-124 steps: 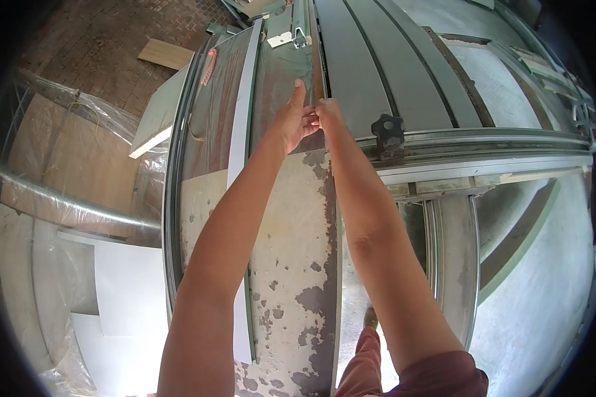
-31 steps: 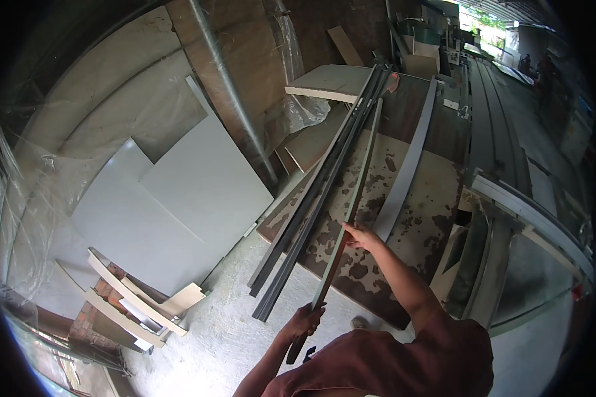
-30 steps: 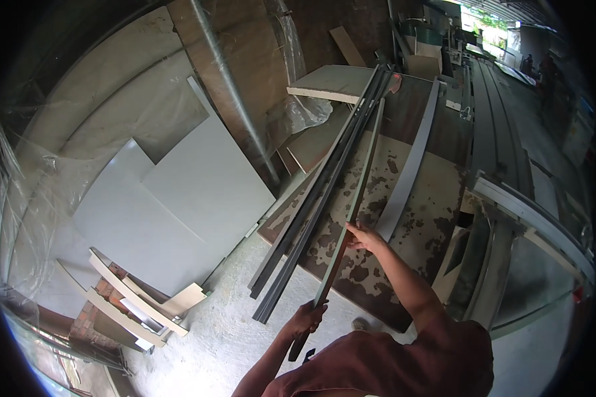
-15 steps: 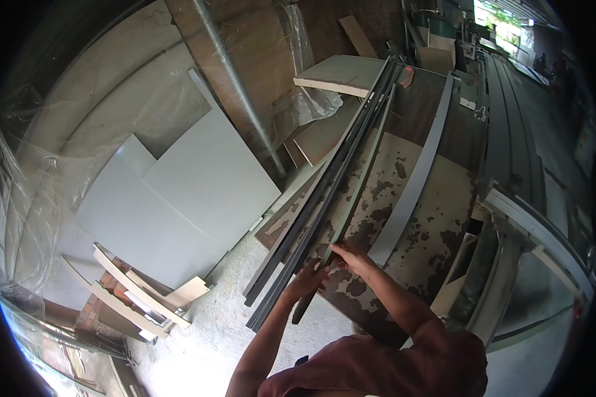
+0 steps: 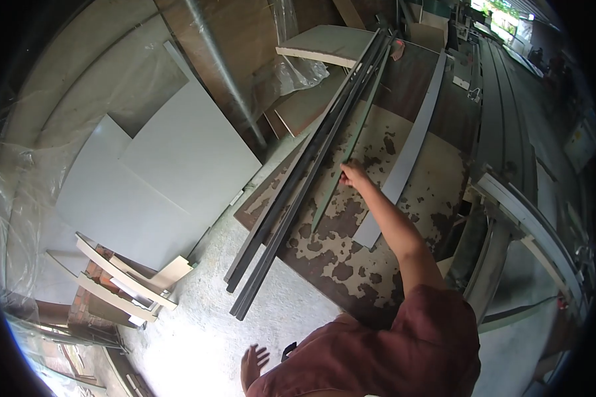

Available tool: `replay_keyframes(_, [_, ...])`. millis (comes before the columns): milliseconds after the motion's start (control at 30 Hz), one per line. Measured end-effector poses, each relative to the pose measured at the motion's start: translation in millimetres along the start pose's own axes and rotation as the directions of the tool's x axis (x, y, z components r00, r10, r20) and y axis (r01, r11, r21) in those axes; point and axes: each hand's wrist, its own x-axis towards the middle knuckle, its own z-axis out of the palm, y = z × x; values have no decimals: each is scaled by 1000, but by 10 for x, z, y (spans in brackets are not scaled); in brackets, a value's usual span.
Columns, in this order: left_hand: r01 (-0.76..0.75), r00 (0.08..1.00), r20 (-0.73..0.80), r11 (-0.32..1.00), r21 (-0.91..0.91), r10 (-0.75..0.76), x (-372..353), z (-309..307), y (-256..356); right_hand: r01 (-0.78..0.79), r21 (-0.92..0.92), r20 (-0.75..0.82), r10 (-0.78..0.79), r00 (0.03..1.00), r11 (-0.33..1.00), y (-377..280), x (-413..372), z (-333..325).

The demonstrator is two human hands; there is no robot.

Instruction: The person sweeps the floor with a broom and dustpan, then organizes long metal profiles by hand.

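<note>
My right hand (image 5: 355,174) is closed around a long, thin green strip (image 5: 326,204) that lies lengthwise over the worn, peeling tabletop (image 5: 404,271). The strip's near end rests over the brown-blotched part of the top. Just left of it runs a bundle of long dark grey strips (image 5: 281,255), their near ends jutting past the table edge. To the right a wide light grey strip (image 5: 400,173) lies apart from my hand. Down by my body, over the pale floor, my left hand (image 5: 254,362) holds nothing, fingers spread.
Large grey panels (image 5: 179,145) lean at the left near clear plastic sheeting. Curved wooden pieces (image 5: 116,274) stand on the floor (image 5: 205,317). A pale board (image 5: 328,43) sits at the table's far left. Machine rails (image 5: 530,225) run along the right.
My left hand has let go of the green strip and dropped to my side. My right hand has moved forward, and the strip's near end now lies farther up the table.
</note>
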Motion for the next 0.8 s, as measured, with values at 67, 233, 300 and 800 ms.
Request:
replay_keyframes(67, [109, 992, -28, 951, -291, -123, -201, -51, -255, -44, 24, -11, 44, 999, 999, -7, 407, -17])
replay_keyframes(233, [90, 935, -299, 942, -323, -192, -82, -503, -1597, -166, 177, 225, 125, 966, 970, 239, 1398, -238])
replay_keyframes(300, [165, 875, -407, 951, -263, -264, -209, -562, -2035, 652, 137, 670, -554, 493, 746, 531, 2068, -612])
replay_keyframes(800, [-236, 755, -624, 805, -545, -200, -820, -559, -1562, 795, -140, 603, -586, 541, 590, -314, -2823, 2120])
